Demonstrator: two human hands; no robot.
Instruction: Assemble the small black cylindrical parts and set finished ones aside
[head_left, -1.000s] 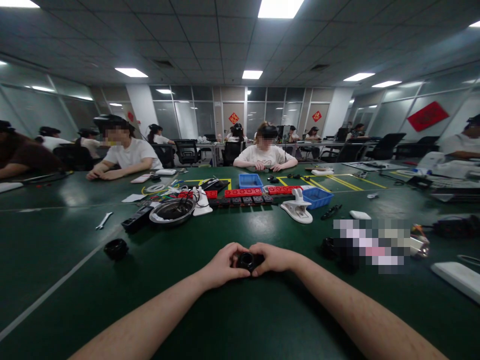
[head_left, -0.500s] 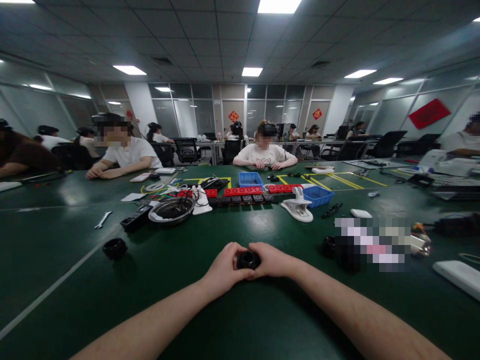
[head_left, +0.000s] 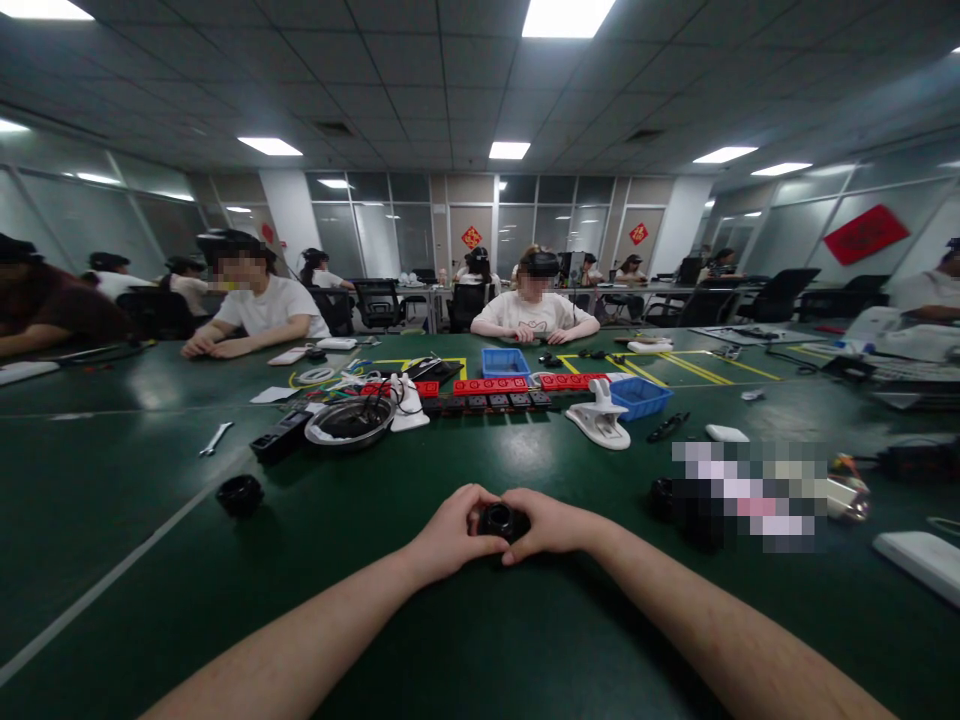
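A small round black part (head_left: 499, 519) with a hole in its top sits between my hands, low in the middle of the view. My left hand (head_left: 459, 532) wraps round its left side, thumb along the near edge. From the right, my right hand (head_left: 544, 522) curls round the same part. The fingertips of both hands meet or nearly meet behind it, and the part's lower side is hidden. Another black round part (head_left: 239, 495) stands on the green table (head_left: 360, 660) to the left.
Beyond my hands are a metal bowl (head_left: 350, 424), red socket strips (head_left: 491, 386), a white clamp stand (head_left: 600, 415) and blue trays (head_left: 640, 398). A wrench (head_left: 217, 439) lies left. Black parts and a blurred-out item lie right. Two people sit across the table.
The whole view has shifted slightly right and down. My right thumb has moved a little on the black part, which both hands still hold.
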